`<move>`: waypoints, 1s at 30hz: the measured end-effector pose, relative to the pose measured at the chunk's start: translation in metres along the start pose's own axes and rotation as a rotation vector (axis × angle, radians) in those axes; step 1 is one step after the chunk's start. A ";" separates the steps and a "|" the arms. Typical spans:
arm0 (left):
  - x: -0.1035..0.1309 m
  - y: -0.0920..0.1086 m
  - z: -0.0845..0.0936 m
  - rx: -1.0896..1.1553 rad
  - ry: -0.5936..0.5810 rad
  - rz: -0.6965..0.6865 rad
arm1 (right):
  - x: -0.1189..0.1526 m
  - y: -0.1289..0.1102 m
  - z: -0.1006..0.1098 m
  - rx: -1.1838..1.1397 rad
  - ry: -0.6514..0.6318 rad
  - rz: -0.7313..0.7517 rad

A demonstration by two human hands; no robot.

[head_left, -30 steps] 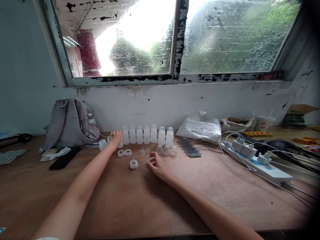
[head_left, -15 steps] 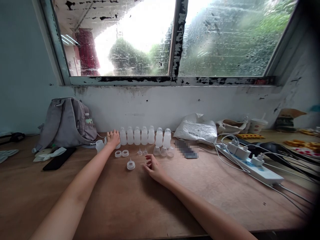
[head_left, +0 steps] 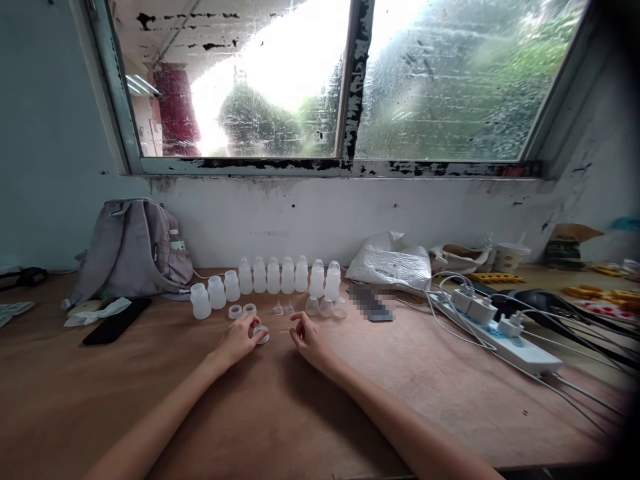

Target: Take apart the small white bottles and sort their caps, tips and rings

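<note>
My left hand (head_left: 243, 339) has its fingers on a white ring with a nipple (head_left: 261, 335) that rests on the table. To the right, my right hand (head_left: 309, 337) hovers low with its fingers curled apart and nothing in them. Behind the hands stands a row of capped bottles (head_left: 273, 275), and at its left end are three uncapped bottles (head_left: 201, 302). Two white rings (head_left: 235, 311) lie just behind my left hand. Two clear nipples (head_left: 278, 307) sit in the middle, and three clear caps (head_left: 326, 307) stand in front of the right-end bottles.
A grey backpack (head_left: 130, 253) and a black phone (head_left: 117, 321) are at the left. At the right are a silvery plastic bag (head_left: 390, 263), a partly blurred dark object (head_left: 381, 313) and a white power strip (head_left: 523, 348) with cables.
My left hand has come away from the bottle row, forward and right, onto the ring with the nipple. The three uncapped bottles now show fully. My right hand has barely moved.
</note>
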State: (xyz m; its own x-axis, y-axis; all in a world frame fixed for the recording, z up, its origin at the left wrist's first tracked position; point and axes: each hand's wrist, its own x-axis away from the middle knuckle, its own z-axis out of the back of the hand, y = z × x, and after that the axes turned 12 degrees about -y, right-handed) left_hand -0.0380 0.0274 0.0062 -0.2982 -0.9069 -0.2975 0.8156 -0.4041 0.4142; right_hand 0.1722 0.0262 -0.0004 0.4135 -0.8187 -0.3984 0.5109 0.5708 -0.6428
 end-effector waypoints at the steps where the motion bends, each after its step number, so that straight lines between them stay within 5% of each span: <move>1: 0.001 0.001 -0.005 0.019 -0.024 -0.014 | 0.000 0.000 -0.001 0.009 -0.004 0.012; 8: -0.016 0.048 -0.020 0.137 -0.097 -0.214 | 0.002 -0.006 0.000 -0.076 -0.040 0.043; 11: -0.017 0.063 -0.030 0.194 -0.033 -0.177 | 0.001 -0.006 0.006 -0.101 -0.005 0.022; 20: -0.018 0.049 -0.051 0.209 0.131 -0.228 | 0.000 -0.001 0.009 -0.119 -0.061 0.015; 30: -0.009 0.048 -0.040 0.128 -0.055 -0.358 | -0.002 0.008 0.003 0.030 -0.075 0.018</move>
State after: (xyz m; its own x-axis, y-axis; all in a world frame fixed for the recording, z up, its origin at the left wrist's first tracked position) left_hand 0.0240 0.0211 -0.0055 -0.5820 -0.7095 -0.3973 0.5876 -0.7047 0.3976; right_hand 0.1777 0.0324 -0.0028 0.4776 -0.8020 -0.3588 0.5249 0.5879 -0.6155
